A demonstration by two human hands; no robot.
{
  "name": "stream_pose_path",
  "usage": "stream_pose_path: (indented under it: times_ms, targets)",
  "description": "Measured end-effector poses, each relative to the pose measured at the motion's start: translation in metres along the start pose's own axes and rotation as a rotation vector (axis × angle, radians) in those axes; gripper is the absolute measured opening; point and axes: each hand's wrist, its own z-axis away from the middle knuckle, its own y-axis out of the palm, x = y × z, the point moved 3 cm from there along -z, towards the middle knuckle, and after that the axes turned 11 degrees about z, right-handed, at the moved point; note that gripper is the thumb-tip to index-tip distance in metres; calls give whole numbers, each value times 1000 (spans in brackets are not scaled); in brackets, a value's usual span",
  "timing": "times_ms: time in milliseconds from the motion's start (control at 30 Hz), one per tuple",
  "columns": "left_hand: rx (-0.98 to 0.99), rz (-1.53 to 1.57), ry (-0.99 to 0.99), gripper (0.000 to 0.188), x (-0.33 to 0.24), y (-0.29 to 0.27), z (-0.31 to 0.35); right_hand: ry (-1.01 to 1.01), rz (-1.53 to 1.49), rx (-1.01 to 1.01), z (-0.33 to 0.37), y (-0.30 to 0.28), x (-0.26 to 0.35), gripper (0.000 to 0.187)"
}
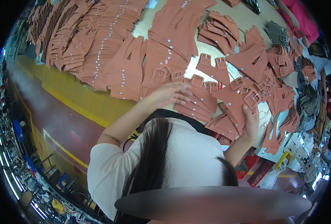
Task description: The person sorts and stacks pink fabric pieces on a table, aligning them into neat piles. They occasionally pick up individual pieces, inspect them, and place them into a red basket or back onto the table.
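Note:
My right hand (250,118) is closed on a terracotta leather piece (231,102), with the thumb in front and the fingers mostly hidden behind. Near that thumb, a square buckle (252,98) in the same colour sits on the piece. My left hand (171,93) is open, its fingers loosely stretched to the right and apart, with nothing seen in them. It hovers over or touches the edge of a fanned stack of buckled leather pieces (202,98); I cannot tell which. Another buckled piece (214,70) lies just beyond, on the pale table.
Long overlapping rows of terracotta pieces (109,41) with small white labels cover the table's left and far parts. More buckled pieces (279,61) crowd the right. A person in pink (302,16) is at the far right. Red crates (260,172) stand below the table's right edge.

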Motion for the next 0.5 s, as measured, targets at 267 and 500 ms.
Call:
stream_pose_path:
  times_ms: [267,500]
  targets:
    - [-17,135,342,39,-61,-52,50,18,34,-18,-2,-4,4,55]
    - [-80,155,386,38,-80,-59,48,-6,19,-80,3,-13,9,56]
